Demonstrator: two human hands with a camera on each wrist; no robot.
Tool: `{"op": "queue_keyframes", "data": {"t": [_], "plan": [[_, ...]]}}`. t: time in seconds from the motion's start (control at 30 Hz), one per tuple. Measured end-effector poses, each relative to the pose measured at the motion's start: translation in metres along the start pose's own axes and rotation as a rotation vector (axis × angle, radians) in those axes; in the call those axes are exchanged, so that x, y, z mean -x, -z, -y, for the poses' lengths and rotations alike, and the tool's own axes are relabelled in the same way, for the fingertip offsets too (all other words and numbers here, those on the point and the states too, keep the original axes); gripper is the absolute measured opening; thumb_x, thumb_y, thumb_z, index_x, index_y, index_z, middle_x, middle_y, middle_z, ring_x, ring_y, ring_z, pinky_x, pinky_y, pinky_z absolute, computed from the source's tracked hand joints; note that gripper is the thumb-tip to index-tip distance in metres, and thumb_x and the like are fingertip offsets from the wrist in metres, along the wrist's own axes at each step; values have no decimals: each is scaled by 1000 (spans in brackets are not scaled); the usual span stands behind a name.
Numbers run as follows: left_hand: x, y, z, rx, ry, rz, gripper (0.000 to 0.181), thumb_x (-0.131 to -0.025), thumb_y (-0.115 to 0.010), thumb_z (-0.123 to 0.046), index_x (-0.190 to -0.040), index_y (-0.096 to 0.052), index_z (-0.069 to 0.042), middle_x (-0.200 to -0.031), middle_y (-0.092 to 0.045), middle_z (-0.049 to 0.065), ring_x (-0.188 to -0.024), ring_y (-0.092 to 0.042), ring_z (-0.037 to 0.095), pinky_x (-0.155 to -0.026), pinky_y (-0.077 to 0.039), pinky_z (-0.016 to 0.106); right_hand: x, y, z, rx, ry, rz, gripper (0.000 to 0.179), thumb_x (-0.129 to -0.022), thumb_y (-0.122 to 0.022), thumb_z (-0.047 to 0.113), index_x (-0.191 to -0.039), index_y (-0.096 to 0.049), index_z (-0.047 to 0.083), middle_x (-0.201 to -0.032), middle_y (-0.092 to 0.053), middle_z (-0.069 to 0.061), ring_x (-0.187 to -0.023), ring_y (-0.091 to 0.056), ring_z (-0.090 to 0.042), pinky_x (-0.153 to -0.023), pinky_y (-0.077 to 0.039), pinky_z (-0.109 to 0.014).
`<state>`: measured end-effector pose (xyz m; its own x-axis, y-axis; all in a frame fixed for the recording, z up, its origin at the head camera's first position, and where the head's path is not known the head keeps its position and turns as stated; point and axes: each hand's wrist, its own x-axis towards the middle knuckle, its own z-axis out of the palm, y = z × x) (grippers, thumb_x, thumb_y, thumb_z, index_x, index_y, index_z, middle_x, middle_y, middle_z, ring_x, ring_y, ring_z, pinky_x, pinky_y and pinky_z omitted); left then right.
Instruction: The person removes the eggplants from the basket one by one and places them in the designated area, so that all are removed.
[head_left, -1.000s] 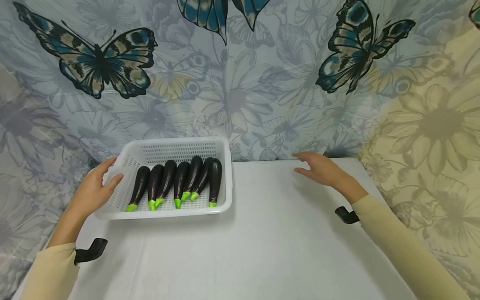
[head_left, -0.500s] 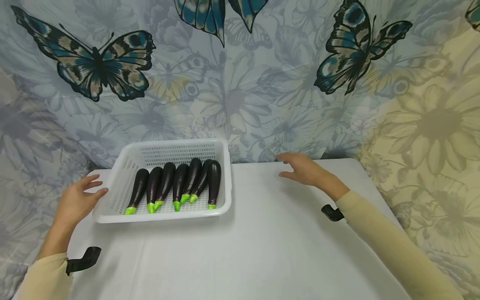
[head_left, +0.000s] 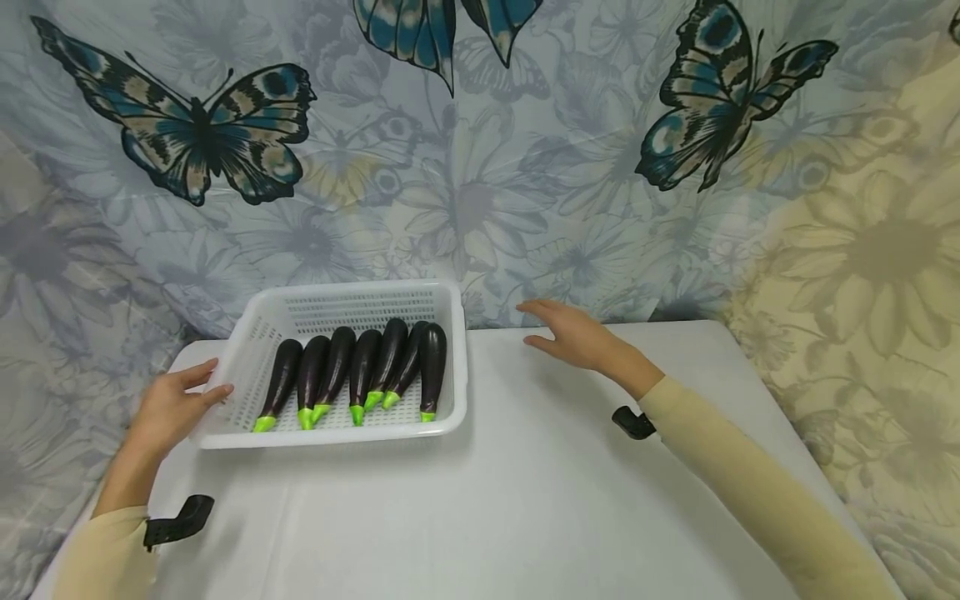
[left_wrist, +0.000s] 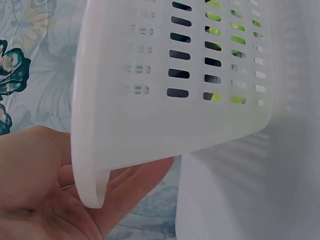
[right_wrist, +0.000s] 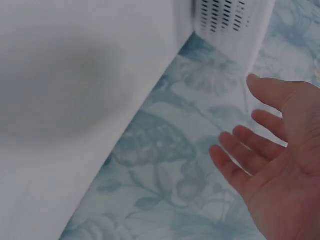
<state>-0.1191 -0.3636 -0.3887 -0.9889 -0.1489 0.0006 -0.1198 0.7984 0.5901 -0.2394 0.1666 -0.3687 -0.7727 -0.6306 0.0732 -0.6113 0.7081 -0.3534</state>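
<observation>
A white perforated plastic basket (head_left: 337, 437) stands on the left part of the table, with several dark purple eggplants (head_left: 363, 367) with green stem ends lying side by side in it. My left hand (head_left: 168, 408) is at the basket's left rim, thumb and fingers spread around the edge. The left wrist view has the fingers (left_wrist: 135, 187) beyond the rim, partly hidden by it; firm contact cannot be made out. My right hand (head_left: 573, 333) hovers over the table's back edge, right of the basket. Its fingers are loosely extended and hold nothing, as the right wrist view shows.
A white-covered table (head_left: 487, 517) spreads out in front of and to the right of the basket. Behind it hangs a cloth backdrop (head_left: 480, 192) printed with flowers and butterflies, close to the table's back edge. Each wrist carries a black mount (head_left: 180, 521).
My right hand has moved left toward the basket. My left hand drew off the basket's left rim, then came back to it. The basket and eggplants stay in place.
</observation>
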Motion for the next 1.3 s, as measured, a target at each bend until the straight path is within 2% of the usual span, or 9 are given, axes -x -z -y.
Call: {"op": "queue_keyframes", "data": {"t": [0.23,0.3,0.4,0.7,0.8,0.93,1.03,1.2,1.3], "plan": [[-1,-6,-2,2,36,-18,53,-103,-51,-20,-143,-36,12,-134,-41,43,-104,-59,54,-65,-55,47,-23,-3,13,-32,66,-90,59,-97,-64,21,-147,-40,0,-153,-32,-23,-129,-47,-40,-100,-45,-49],[0,-7,-3,-2,38,-33,52,-103,-52,-19,-142,-37,12,-132,-42,43,-103,-59,54,-66,-55,49,-30,-5,17,-36,83,-99,64,-96,-65,22,-149,-36,0,-156,-26,-23,-132,-43,-40,-101,-43,-49],[2,-8,-5,-5,28,-61,51,-102,-53,-17,-140,-40,13,-130,-45,43,-102,-59,54,-67,-55,52,-41,-9,23,-51,107,-101,66,-96,-65,23,-149,-34,0,-157,-23,-23,-141,-31,-39,-109,-35,-50],[2,-10,-5,24,53,-94,49,-101,-53,-17,-142,-41,10,-130,-45,44,-117,-46,57,-78,-50,58,-71,-24,45,-88,145,-57,60,-95,-66,19,-147,-41,1,-155,-29,-22,-141,-32,-38,-111,-34,-48],[1,-10,-5,28,68,-102,49,-101,-53,-17,-142,-42,9,-131,-45,43,-116,-48,57,-78,-51,57,-80,-28,52,-95,172,-52,59,-95,-67,19,-145,-43,1,-152,-36,-21,-139,-35,-37,-111,-33,-47],[3,-11,-5,36,76,-125,48,-101,-52,-15,-142,-42,9,-131,-46,43,-114,-50,57,-76,-52,57,-90,-34,60,-38,191,-47,55,-94,-68,24,-140,-50,2,-141,-52,-16,-131,-46,-33,-110,-35,-44],[3,-11,-5,33,79,-150,47,-101,-53,-14,-141,-44,9,-129,-47,42,-110,-54,56,-73,-53,53,-97,-40,67,-4,192,-26,52,-93,-69,26,-137,-54,2,-135,-58,-13,-127,-50,-31,-109,-36,-43],[3,-13,-7,24,77,-168,46,-100,-54,-14,-139,-45,10,-128,-49,42,-106,-58,53,-72,-52,51,-105,-47,79,-8,142,62,52,-95,-68,23,-140,-51,5,-141,-53,-11,-130,-49,-28,-107,-39,-40],[2,-14,-8,28,80,-152,47,-100,-53,-14,-140,-44,10,-129,-48,41,-108,-57,52,-74,-52,52,-111,-46,85,-25,119,110,51,-94,-68,19,-140,-52,5,-143,-51,-12,-130,-49,-28,-105,-41,-39]]}}
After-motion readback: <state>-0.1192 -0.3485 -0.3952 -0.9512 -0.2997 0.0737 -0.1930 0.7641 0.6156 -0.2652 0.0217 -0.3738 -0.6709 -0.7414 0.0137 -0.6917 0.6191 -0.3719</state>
